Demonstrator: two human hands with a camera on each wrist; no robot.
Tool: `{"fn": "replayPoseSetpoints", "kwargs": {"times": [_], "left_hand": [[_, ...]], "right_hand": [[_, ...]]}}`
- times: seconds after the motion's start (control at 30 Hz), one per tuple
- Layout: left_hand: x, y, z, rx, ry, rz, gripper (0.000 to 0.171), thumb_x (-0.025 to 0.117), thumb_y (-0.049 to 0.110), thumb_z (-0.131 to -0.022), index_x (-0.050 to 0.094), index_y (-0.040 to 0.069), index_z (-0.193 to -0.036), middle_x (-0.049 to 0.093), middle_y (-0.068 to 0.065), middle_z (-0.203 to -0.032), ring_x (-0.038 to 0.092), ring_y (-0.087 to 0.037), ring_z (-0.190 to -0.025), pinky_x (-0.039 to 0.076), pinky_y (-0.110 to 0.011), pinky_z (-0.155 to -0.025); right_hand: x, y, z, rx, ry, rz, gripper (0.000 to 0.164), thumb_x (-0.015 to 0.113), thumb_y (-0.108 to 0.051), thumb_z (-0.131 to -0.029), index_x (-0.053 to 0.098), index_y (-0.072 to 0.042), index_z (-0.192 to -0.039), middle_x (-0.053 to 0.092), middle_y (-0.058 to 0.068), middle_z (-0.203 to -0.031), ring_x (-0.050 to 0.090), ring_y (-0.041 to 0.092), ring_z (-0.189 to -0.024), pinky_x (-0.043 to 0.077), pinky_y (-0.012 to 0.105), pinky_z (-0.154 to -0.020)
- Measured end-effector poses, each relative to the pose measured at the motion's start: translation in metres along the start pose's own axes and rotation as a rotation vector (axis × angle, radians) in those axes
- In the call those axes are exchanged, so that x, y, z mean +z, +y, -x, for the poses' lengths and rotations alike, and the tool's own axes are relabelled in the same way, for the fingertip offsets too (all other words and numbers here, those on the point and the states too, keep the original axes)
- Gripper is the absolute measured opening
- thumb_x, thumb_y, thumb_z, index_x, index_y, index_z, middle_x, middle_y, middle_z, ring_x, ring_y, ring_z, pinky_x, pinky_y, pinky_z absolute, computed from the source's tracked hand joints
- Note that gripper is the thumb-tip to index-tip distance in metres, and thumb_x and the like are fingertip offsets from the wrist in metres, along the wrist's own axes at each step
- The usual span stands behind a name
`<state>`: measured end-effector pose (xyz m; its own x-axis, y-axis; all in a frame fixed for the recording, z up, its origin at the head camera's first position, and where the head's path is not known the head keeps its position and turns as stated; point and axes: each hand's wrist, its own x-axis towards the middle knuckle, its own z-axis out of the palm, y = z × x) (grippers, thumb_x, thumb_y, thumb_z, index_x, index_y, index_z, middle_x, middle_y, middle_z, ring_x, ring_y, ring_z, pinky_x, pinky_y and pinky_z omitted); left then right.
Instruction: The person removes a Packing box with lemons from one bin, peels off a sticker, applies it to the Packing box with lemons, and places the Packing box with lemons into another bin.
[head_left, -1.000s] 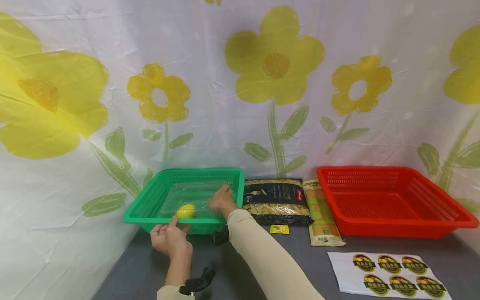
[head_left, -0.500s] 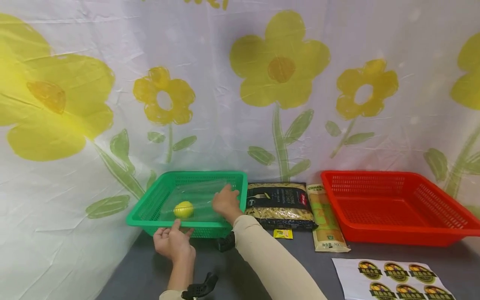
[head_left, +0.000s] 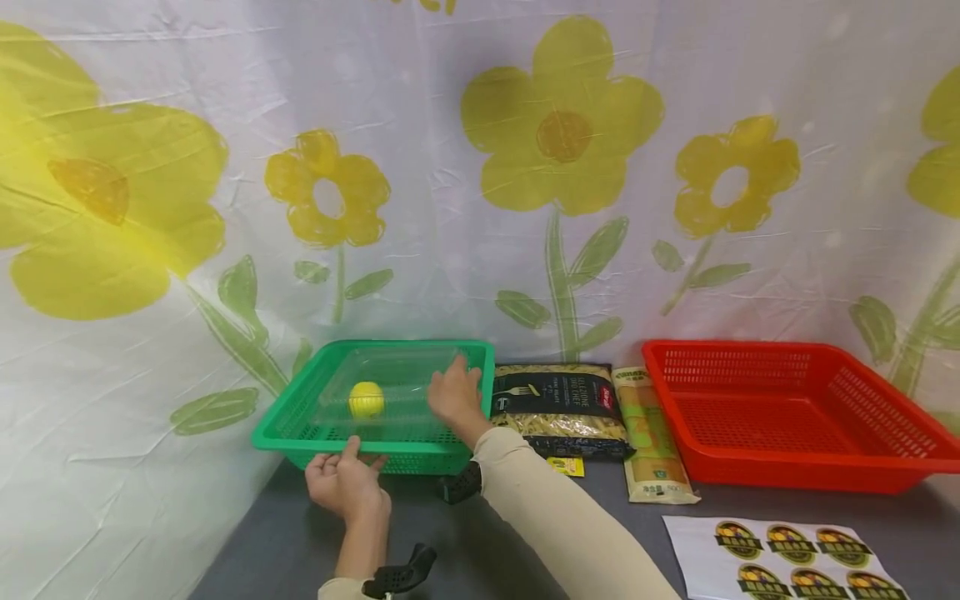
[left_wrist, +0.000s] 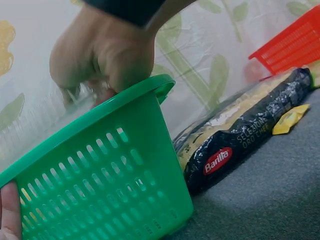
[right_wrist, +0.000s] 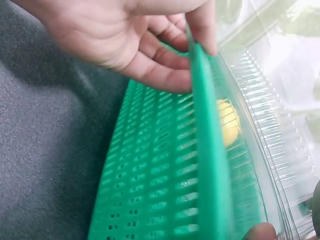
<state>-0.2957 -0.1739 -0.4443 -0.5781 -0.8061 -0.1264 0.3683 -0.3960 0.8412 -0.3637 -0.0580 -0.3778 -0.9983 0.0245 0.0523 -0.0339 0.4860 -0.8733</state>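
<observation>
In the head view a green basket (head_left: 272, 427) stands at the back left. A clear plastic box (head_left: 408, 379) with ribbed sides lies within its rim. A round yellow thing, lemon-like (head_left: 366, 401), shows through the box near its front left. My left hand (head_left: 347, 483) pinches the basket's front rim; in the right wrist view its thumb (right_wrist: 202, 27) lies inside the rim, the fingers outside. Over the basket's right end, my right hand (head_left: 456, 396) holds the box's right edge. Part of that grip is hidden behind the rim in the left wrist view.
Right of the basket lie a black pasta bag (head_left: 558, 408), a small yellow packet (head_left: 567, 467) and a long noodle pack (head_left: 652, 442). A red basket (head_left: 795, 467) stands at the right. A sticker sheet (head_left: 686, 542) lies in front of it. A flowered curtain (head_left: 442, 275) hangs behind.
The clear box's far edge has risen toward the basket's back rim. The yellow thing has shifted back, away from the front rim. My right hand has moved up slightly; the left stays put.
</observation>
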Motion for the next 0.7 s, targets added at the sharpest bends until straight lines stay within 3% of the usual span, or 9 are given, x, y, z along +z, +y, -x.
{"fn": "replayPoseSetpoints", "kwargs": {"times": [0.13,0.23,0.37,0.43,0.47,0.6,0.7], "left_hand": [[0.000,0.000,0.000,0.000,0.001,0.004,0.027,0.065,0.007,-0.098,0.039,0.012,-0.105,0.036,-0.004,-0.090,0.053,-0.016,-0.054,0.055,-0.032,-0.050],[0.000,0.000,0.000,0.005,-0.007,0.010,0.026,0.064,0.007,-0.098,0.039,0.012,-0.105,0.036,-0.004,-0.090,0.053,-0.015,-0.054,0.055,-0.032,-0.050],[0.000,0.001,0.000,0.013,-0.007,0.017,0.026,0.063,0.006,-0.098,0.038,0.012,-0.104,0.035,-0.003,-0.090,0.052,-0.015,-0.054,0.055,-0.032,-0.051],[-0.001,0.001,-0.001,0.011,0.000,0.020,0.027,0.063,0.006,-0.098,0.038,0.012,-0.103,0.035,-0.003,-0.089,0.051,-0.014,-0.053,0.055,-0.031,-0.051],[-0.001,0.002,-0.001,0.010,0.003,0.021,0.027,0.064,0.006,-0.098,0.038,0.013,-0.103,0.035,-0.003,-0.089,0.051,-0.014,-0.053,0.055,-0.031,-0.050],[-0.001,0.001,0.000,0.010,0.003,0.019,0.026,0.064,0.008,-0.099,0.038,0.012,-0.103,0.035,-0.003,-0.089,0.051,-0.013,-0.054,0.055,-0.030,-0.050],[0.000,-0.001,0.002,0.014,-0.007,0.023,0.026,0.064,0.008,-0.099,0.039,0.011,-0.104,0.036,-0.003,-0.089,0.052,-0.014,-0.056,0.055,-0.030,-0.051]], "right_hand": [[-0.008,-0.007,0.001,-0.009,0.001,-0.008,0.060,0.040,-0.030,-0.110,0.019,-0.008,-0.162,0.025,0.029,-0.156,0.053,0.041,-0.109,0.047,0.046,-0.071],[-0.016,-0.012,0.001,-0.009,0.003,-0.016,0.060,0.040,-0.030,-0.110,0.017,-0.010,-0.163,0.022,0.028,-0.159,0.056,0.042,-0.110,0.050,0.043,-0.066],[-0.025,-0.017,0.004,-0.009,-0.017,-0.056,0.061,0.040,-0.031,-0.110,0.015,-0.013,-0.164,0.018,0.026,-0.162,0.062,0.038,-0.092,0.051,0.040,-0.056],[-0.030,-0.019,0.006,-0.009,-0.027,-0.076,0.062,0.040,-0.032,-0.110,0.015,-0.015,-0.164,0.018,0.023,-0.163,0.059,0.038,-0.106,0.052,0.038,-0.056],[-0.032,-0.019,0.008,-0.011,-0.031,-0.081,0.061,0.040,-0.031,-0.110,0.015,-0.015,-0.164,0.018,0.023,-0.163,0.060,0.037,-0.106,0.052,0.039,-0.056],[-0.043,-0.019,0.011,-0.021,-0.035,-0.113,0.062,0.042,-0.031,-0.110,0.016,-0.015,-0.164,0.016,0.021,-0.165,0.048,0.039,-0.129,0.054,0.038,-0.056],[-0.055,-0.016,0.012,-0.026,-0.035,-0.132,0.063,0.043,-0.030,-0.109,0.014,-0.015,-0.164,0.015,0.021,-0.166,0.057,0.037,-0.111,0.055,0.038,-0.054]]}}
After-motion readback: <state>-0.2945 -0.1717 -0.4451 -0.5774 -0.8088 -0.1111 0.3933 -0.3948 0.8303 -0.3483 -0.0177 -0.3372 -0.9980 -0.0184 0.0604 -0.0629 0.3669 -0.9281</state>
